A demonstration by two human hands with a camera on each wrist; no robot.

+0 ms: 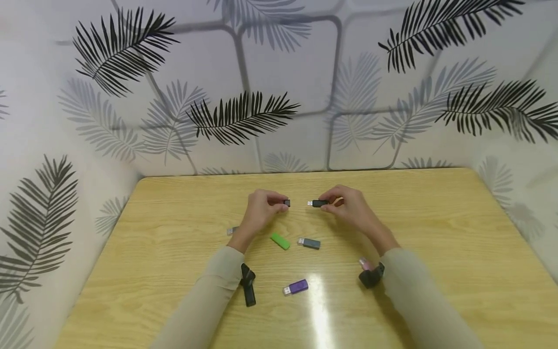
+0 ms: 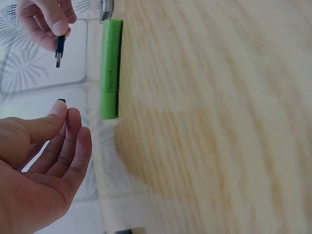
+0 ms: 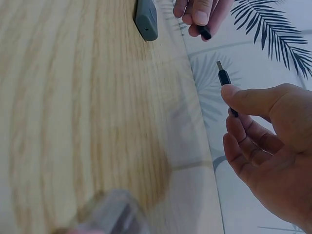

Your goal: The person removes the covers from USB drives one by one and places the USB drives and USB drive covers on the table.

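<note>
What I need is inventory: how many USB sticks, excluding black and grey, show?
3 in the head view: green stick near centre, purple stick lower, pink stick partly behind the right wrist camera. Others may hide.

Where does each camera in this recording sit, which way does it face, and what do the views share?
Head: on the head, facing forward and down at the table; left hand, right hand and sleeves show.
Left wrist: on that wrist, facing past its hand across the table; left hand near, right hand beyond.
Right wrist: likewise, on the other wrist; right hand near, left hand's fingers beyond.
Shared: both wrist views show the black USB stick and black cap.
</note>
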